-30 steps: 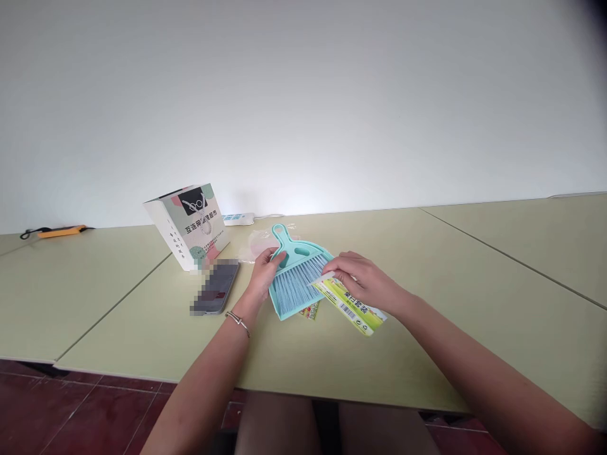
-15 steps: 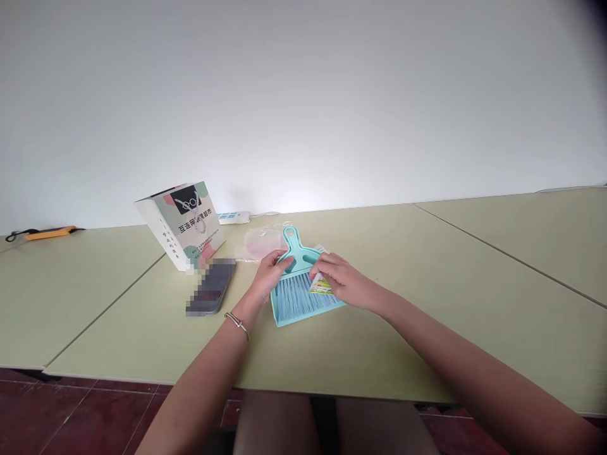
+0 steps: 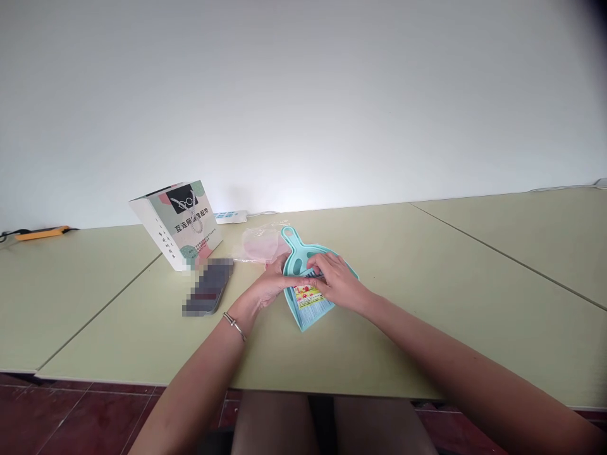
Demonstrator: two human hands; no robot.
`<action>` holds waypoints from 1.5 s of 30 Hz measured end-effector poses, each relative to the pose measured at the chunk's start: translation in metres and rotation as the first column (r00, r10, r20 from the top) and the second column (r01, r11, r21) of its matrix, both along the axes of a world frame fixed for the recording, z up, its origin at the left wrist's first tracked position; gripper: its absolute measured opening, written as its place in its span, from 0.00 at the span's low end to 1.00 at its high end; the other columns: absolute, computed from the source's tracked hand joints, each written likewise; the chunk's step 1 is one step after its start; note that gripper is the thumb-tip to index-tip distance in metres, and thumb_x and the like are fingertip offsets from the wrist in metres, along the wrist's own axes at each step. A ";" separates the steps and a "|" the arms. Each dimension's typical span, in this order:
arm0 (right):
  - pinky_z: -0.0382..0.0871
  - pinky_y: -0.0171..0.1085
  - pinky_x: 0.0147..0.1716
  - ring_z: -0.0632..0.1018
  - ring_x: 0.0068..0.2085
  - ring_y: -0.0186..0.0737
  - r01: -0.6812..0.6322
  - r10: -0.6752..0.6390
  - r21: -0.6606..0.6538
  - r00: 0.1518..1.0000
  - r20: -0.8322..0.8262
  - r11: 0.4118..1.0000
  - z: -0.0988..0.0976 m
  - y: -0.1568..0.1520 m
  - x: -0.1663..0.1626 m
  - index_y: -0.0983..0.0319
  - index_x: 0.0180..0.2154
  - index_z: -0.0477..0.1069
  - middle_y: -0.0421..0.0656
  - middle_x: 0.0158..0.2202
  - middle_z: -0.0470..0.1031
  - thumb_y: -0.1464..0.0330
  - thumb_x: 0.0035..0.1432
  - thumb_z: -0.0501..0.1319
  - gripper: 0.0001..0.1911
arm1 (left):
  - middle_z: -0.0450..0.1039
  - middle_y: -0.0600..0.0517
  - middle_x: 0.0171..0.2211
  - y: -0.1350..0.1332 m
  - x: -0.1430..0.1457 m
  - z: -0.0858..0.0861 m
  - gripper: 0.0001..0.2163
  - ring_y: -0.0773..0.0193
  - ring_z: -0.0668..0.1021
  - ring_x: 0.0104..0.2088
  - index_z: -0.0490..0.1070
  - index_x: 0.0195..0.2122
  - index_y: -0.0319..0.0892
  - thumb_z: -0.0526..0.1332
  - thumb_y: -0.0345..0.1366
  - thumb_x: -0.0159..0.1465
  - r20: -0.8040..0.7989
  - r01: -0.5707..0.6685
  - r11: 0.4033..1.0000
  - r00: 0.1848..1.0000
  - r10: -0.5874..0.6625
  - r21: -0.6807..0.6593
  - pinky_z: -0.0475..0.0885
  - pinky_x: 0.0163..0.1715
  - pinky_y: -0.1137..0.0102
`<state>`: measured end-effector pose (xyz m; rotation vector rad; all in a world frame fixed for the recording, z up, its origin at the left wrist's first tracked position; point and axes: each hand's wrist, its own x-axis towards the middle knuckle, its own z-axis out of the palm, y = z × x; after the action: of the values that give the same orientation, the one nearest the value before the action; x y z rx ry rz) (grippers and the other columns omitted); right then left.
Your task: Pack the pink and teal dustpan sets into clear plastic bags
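Observation:
A small teal dustpan with a pale blue brush nested in it lies on the pale green table. A yellow and green printed label lies over the bristles. My left hand grips the left side of the dustpan, its fingers curled on the rim. My right hand rests on top of the brush, fingers closed and pressing the label's upper edge against it.
A printed paper bag stands at the back left, with a dark phone lying in front of it. Clear pinkish plastic wrap lies behind the dustpan. A white power strip and an orange tool sit near the wall.
My right hand brought the label from the table's right side up onto the bristles. The dustpan has turned so that its open end points more toward me.

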<state>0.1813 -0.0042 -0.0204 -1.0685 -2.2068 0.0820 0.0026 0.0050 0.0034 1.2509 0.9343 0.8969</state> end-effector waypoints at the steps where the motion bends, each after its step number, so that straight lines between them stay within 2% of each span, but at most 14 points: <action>1: 0.64 0.46 0.39 0.70 0.38 0.46 0.015 -0.015 0.021 1.000 -0.018 1.000 0.001 0.001 0.002 0.58 0.38 0.62 0.44 0.34 0.70 0.66 0.58 0.56 0.06 | 0.74 0.48 0.41 0.000 0.001 0.000 0.29 0.57 0.77 0.41 0.68 0.45 0.41 0.74 0.31 0.40 0.011 -0.011 1.000 1.000 0.011 0.009 0.70 0.43 0.63; 5: 0.59 0.55 0.51 0.64 0.54 0.56 0.249 -0.167 0.182 0.911 -0.378 0.951 0.007 0.003 0.009 0.60 0.50 0.57 0.54 0.51 0.62 0.57 0.49 0.64 0.30 | 0.75 0.49 0.38 0.003 0.002 0.005 0.27 0.58 0.78 0.38 0.67 0.43 0.41 0.73 0.31 0.40 0.188 -0.140 0.990 0.973 0.137 0.003 0.72 0.41 0.62; 8: 0.58 0.53 0.56 0.58 0.61 0.54 0.336 -0.256 -0.039 0.633 -0.731 0.941 0.014 0.004 0.010 0.58 0.55 0.50 0.54 0.59 0.54 0.56 0.45 0.66 0.40 | 0.75 0.50 0.36 0.006 0.001 0.008 0.26 0.59 0.79 0.34 0.66 0.42 0.43 0.72 0.34 0.42 0.284 -0.287 0.957 0.915 0.287 -0.039 0.74 0.36 0.61; 10: 0.65 0.51 0.51 0.65 0.57 0.51 0.047 -0.312 -0.333 0.495 -0.811 0.942 0.016 0.004 0.007 0.56 0.53 0.55 0.52 0.57 0.61 0.55 0.47 0.65 0.34 | 0.75 0.51 0.36 0.006 0.002 0.008 0.26 0.59 0.79 0.32 0.65 0.43 0.44 0.72 0.36 0.43 0.289 -0.325 0.944 0.899 0.328 -0.062 0.75 0.33 0.62; 13: 0.74 0.47 0.41 0.76 0.47 0.47 -0.514 -0.356 -0.561 0.446 -0.821 0.649 0.016 0.002 0.000 0.59 0.46 0.65 0.49 0.47 0.74 0.57 0.53 0.61 0.21 | 0.74 0.50 0.39 0.005 0.007 0.003 0.27 0.59 0.78 0.35 0.64 0.44 0.43 0.72 0.36 0.44 0.293 -0.291 0.957 0.914 0.281 -0.010 0.75 0.35 0.62; 15: 0.76 0.43 0.38 0.78 0.42 0.44 -0.613 -0.418 -0.568 0.387 -0.822 0.550 0.015 0.000 -0.005 0.61 0.43 0.69 0.47 0.43 0.77 0.63 0.52 0.63 0.16 | 0.73 0.48 0.42 0.005 0.011 -0.002 0.27 0.59 0.77 0.39 0.64 0.45 0.42 0.71 0.37 0.45 0.263 -0.266 0.961 0.935 0.238 0.078 0.74 0.40 0.62; 18: 0.77 0.38 0.34 0.80 0.38 0.42 -0.537 -0.519 -0.565 0.254 -0.816 0.626 0.018 0.000 -0.004 0.61 0.40 0.72 0.44 0.39 0.79 0.70 0.48 0.66 0.14 | 0.72 0.44 0.45 0.007 0.009 -0.008 0.28 0.56 0.75 0.45 0.61 0.52 0.43 0.66 0.44 0.52 0.080 -0.283 0.921 0.959 0.272 0.267 0.70 0.46 0.60; 20: 0.78 0.37 0.32 0.80 0.37 0.41 -0.478 -0.543 -0.547 0.162 -0.824 0.687 0.023 0.004 0.003 0.61 0.38 0.72 0.43 0.38 0.79 0.72 0.47 0.66 0.12 | 0.69 0.41 0.50 0.010 0.004 -0.010 0.28 0.52 0.71 0.52 0.59 0.57 0.44 0.60 0.48 0.58 -0.102 -0.303 0.829 0.914 0.392 0.470 0.63 0.53 0.56; 23: 0.78 0.34 0.32 0.80 0.37 0.39 -0.393 -0.538 -0.493 -0.005 -0.843 0.776 0.028 0.013 0.020 0.60 0.36 0.72 0.41 0.37 0.80 0.75 0.47 0.65 0.12 | 0.56 0.43 0.62 0.016 -0.005 -0.014 0.23 0.48 0.52 0.65 0.64 0.56 0.48 0.55 0.48 0.61 -0.429 -0.159 0.724 0.713 0.554 0.671 0.41 0.61 0.49; 26: 0.77 0.31 0.29 0.80 0.35 0.36 -0.352 -0.554 -0.490 -0.104 -0.826 0.797 0.027 0.022 0.033 0.60 0.37 0.72 0.40 0.36 0.80 0.76 0.47 0.65 0.13 | 0.50 0.49 0.65 0.023 -0.009 -0.020 0.18 0.44 0.40 0.66 0.72 0.48 0.51 0.53 0.49 0.61 -0.664 0.000 0.765 0.497 0.559 0.644 0.26 0.57 0.42; 32: 0.76 0.31 0.25 0.79 0.29 0.34 -0.390 -0.612 -0.531 -0.114 -0.783 0.752 0.019 0.026 0.033 0.62 0.36 0.72 0.40 0.31 0.79 0.78 0.49 0.63 0.10 | 0.68 0.40 0.54 0.031 -0.010 -0.029 0.16 0.40 0.49 0.65 0.73 0.47 0.47 0.56 0.45 0.61 -0.601 -0.080 0.703 0.456 0.656 0.706 0.20 0.52 0.38; 37: 0.77 0.32 0.28 0.80 0.32 0.36 -0.411 -0.604 -0.534 -0.055 -0.795 0.739 0.024 0.020 0.027 0.63 0.35 0.73 0.41 0.33 0.80 0.78 0.50 0.63 0.09 | 0.54 0.42 0.63 0.033 -0.019 -0.024 0.16 0.37 0.42 0.65 0.75 0.42 0.46 0.53 0.47 0.61 -0.604 -0.131 0.696 0.402 0.688 0.706 0.25 0.52 0.35; 41: 0.78 0.33 0.30 0.80 0.34 0.37 -0.406 -0.594 -0.549 0.017 -0.804 0.731 0.024 0.017 0.025 0.63 0.35 0.73 0.41 0.34 0.80 0.77 0.49 0.64 0.09 | 0.60 0.37 0.59 0.036 -0.024 -0.023 0.15 0.32 0.43 0.64 0.75 0.40 0.43 0.57 0.46 0.58 -0.611 -0.256 0.731 0.415 0.674 0.632 0.32 0.52 0.32; 45: 0.78 0.35 0.30 0.80 0.34 0.39 -0.408 -0.597 -0.571 0.076 -0.799 0.713 0.020 0.017 0.025 0.63 0.36 0.73 0.42 0.35 0.80 0.75 0.48 0.65 0.10 | 0.63 0.33 0.56 0.036 -0.026 -0.023 0.17 0.36 0.47 0.65 0.71 0.46 0.39 0.56 0.43 0.59 -0.646 -0.249 0.749 0.388 0.658 0.614 0.30 0.53 0.35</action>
<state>0.2062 0.0127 -0.0001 -0.9747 -0.6058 1.3401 -0.0235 0.0413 -0.0193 1.9228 2.0723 0.9487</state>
